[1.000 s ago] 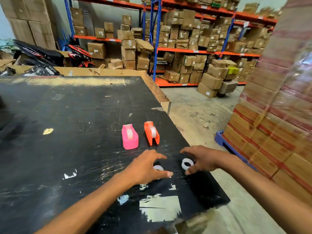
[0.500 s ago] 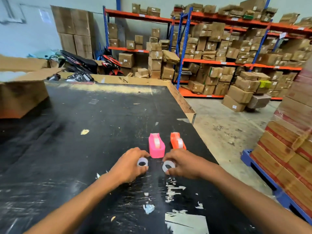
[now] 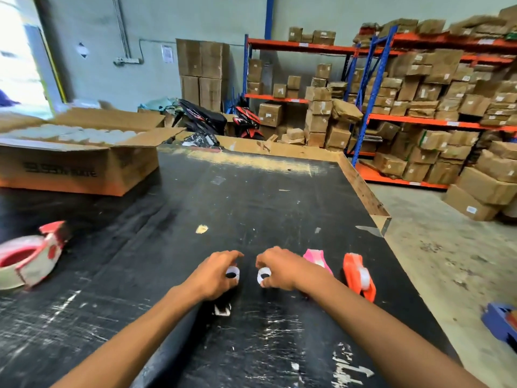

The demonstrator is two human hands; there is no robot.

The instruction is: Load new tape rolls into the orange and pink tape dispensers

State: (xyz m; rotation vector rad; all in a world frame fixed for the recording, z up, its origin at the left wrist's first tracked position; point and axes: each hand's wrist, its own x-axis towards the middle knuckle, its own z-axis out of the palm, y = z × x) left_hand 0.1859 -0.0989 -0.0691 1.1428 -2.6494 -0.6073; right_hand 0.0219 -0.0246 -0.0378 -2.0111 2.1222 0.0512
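Note:
My left hand point(image 3: 216, 275) is closed on a small white tape roll point(image 3: 232, 274) just above the black table point(image 3: 251, 203). Beside it, my right hand point(image 3: 280, 268) grips a second white tape roll point(image 3: 263, 275). The two rolls are about a hand's width apart. The pink dispenser point(image 3: 318, 259) stands right of my right hand, partly hidden behind it. Further right stands the orange dispenser point(image 3: 359, 275), with a clear roll visible inside it.
A large red-and-white packing tape gun point(image 3: 29, 256) lies at the table's left edge. An open cardboard box point(image 3: 81, 161) full of white items stands at the back left. The table's right edge drops to the concrete floor; shelves of boxes stand beyond.
Both hands carried the rolls leftward, away from the dispensers, and kept hold of them. The view has swung left, bringing the tape gun and open box into sight.

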